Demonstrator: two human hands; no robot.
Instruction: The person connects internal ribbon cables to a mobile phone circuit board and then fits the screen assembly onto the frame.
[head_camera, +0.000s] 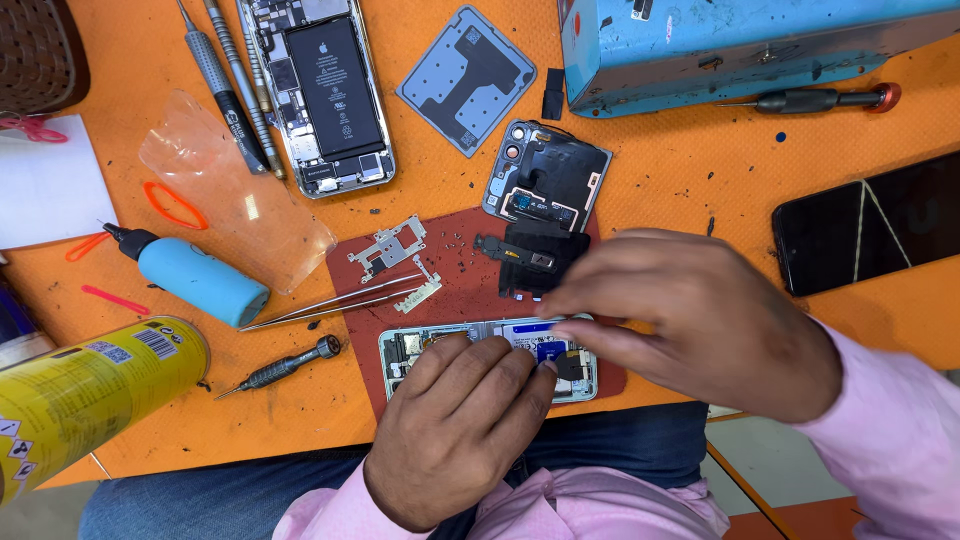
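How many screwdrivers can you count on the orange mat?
4: two side by side at top left, one beside the yellow can, one under the blue box. Others may be hidden.

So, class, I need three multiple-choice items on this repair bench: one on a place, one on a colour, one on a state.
1. Where do the silver metal tweezers lie?
A. on the dark red mat
B. inside the blue metal box
C. on the black phone

2. What colour is the squeeze bottle with the black nozzle?
A. green
B. light blue
C. white

3. How is the small opened phone under the hands?
A. sealed
B. wrapped in film
C. back off, insides showing

Answers: 1 A, their tips rest on the mat. 2 B, its body is light blue. 3 C, parts show beside the left hand and right hand.
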